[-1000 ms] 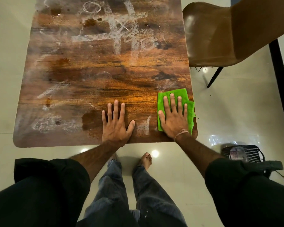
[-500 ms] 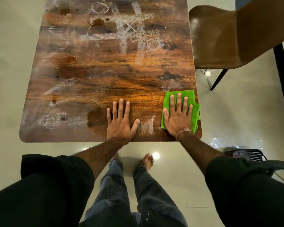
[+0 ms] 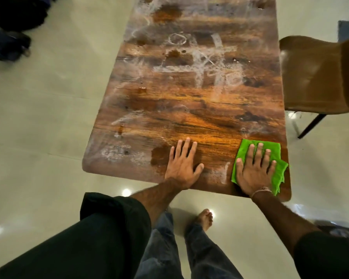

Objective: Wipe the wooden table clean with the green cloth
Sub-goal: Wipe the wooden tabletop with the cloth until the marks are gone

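The wooden table (image 3: 189, 109) stretches away from me, smeared with white chalky marks and dark wet stains. A folded green cloth (image 3: 272, 150) lies at the table's near right corner. My right hand (image 3: 254, 170) presses flat on the cloth, fingers spread, covering most of it. My left hand (image 3: 182, 164) rests flat on the bare wood near the front edge, left of the cloth, holding nothing. A white smear lies between the two hands.
A brown chair (image 3: 318, 77) stands close to the table's right side. Dark bags (image 3: 8, 27) sit on the floor at the far left. A dark grille-like object (image 3: 338, 230) lies on the floor at right. My legs and a bare foot (image 3: 205, 218) stand below the table's front edge.
The view has swung so the table sits further right and more of its far end shows. Both hands stay flat in about the same spots on the table.
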